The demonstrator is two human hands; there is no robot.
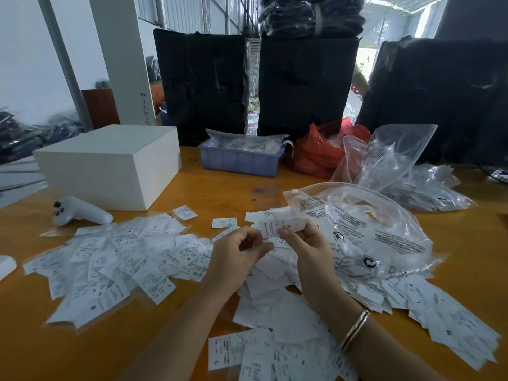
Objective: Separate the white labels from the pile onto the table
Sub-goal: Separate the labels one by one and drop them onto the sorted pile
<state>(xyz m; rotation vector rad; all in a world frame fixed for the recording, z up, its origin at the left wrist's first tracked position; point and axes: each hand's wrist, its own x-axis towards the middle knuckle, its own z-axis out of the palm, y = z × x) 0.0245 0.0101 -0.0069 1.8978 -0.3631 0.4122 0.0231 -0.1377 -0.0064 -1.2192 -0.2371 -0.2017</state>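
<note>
Two hands: your right hand (305, 237) pinches white printed labels (280, 225), perhaps two; left hand (239, 248) curled, seemingly holding nothing.

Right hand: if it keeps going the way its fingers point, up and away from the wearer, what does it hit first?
Probably the clear printed plastic bag lying just beyond the right hand, which pinches a few white labels. Depth is unclear; it might pass left of the bag's edge onto bare table.

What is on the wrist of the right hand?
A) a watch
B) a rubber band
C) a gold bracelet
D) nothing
C: a thin gold bracelet circles the wrist of the right hand, which pinches a few white labels above the pile.
</note>
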